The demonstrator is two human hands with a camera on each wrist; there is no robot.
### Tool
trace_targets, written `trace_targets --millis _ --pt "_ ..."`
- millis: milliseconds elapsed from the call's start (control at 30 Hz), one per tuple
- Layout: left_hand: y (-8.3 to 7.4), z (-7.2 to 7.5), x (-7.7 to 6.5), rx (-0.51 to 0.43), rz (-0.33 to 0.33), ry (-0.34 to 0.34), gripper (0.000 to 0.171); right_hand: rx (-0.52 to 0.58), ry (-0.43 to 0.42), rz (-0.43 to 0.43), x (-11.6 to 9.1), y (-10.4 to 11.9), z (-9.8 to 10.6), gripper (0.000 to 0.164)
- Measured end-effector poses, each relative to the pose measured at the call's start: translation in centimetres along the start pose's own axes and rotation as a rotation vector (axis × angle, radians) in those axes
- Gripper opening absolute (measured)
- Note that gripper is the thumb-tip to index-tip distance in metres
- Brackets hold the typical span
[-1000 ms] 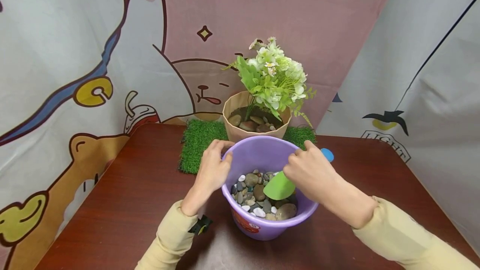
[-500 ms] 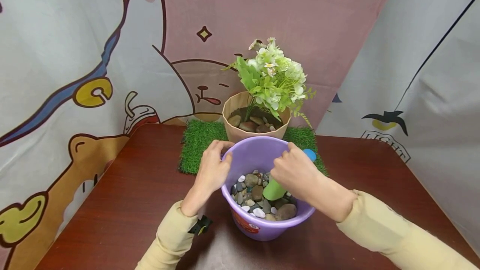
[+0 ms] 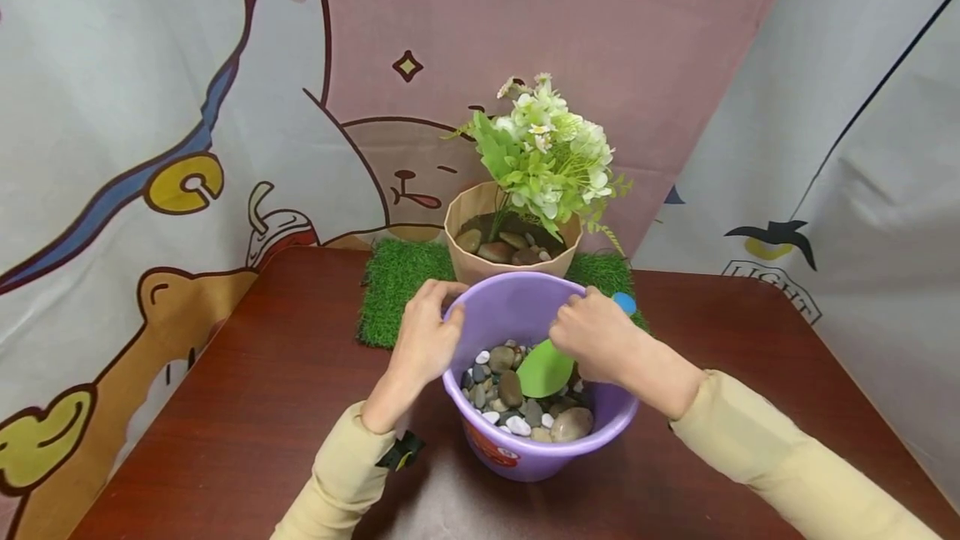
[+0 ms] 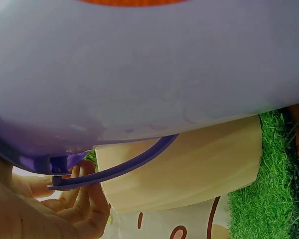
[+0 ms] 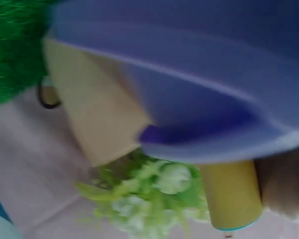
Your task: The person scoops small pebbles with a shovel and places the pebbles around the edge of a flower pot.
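A purple bucket (image 3: 517,302) stands on the table with several pebbles (image 3: 518,425) in it, grey, brown and white. At the bucket's left rim, my left hand (image 3: 427,336) grips the edge; the left wrist view has its fingers (image 4: 92,204) beside the bucket's purple carry handle (image 4: 119,172). My right hand (image 3: 600,336), over the right side, grips a toy shovel with a green blade (image 3: 545,370) tilted down among the pebbles. The shovel's yellow handle (image 5: 231,196) is seen in the right wrist view. The blade's lower edge is partly hidden by stones.
Just behind the bucket, a beige pot (image 3: 472,211) bears white and green flowers (image 3: 555,157), with brown stones inside. It stands on an artificial grass mat (image 3: 397,290) on the dark red table (image 3: 285,390). A printed curtain (image 3: 600,15) hangs behind.
My right hand has moved left with the shovel, then slightly back right, turning the blade's face toward view. A brown pebble has shifted slightly beside the blade. The left hand stays on the rim.
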State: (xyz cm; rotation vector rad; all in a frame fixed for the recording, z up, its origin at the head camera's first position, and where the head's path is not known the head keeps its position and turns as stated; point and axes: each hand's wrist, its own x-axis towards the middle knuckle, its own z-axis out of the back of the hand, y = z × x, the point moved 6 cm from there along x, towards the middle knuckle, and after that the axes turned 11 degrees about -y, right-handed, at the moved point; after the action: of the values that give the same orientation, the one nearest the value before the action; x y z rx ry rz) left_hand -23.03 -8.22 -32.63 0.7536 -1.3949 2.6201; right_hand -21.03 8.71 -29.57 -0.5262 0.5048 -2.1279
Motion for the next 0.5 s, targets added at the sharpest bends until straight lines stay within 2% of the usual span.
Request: trace_targets --millis 133,367,500 --pt "0.0 0.0 -0.1 0.001 0.007 0.008 0.026 0.056 0.004 -0.016 -0.3 -0.5 -1.3 0.025" --pt "-0.1 0.1 -0.1 -0.001 0.007 0.002 0.026 -0.005 -0.098 0.018 -0.8 -0.5 -1.5 0.025" --pt "-0.1 0.1 0.0 -0.002 0.005 0.004 0.026 -0.017 -0.127 0.040 -1.0 -0.6 -1.4 0.023"
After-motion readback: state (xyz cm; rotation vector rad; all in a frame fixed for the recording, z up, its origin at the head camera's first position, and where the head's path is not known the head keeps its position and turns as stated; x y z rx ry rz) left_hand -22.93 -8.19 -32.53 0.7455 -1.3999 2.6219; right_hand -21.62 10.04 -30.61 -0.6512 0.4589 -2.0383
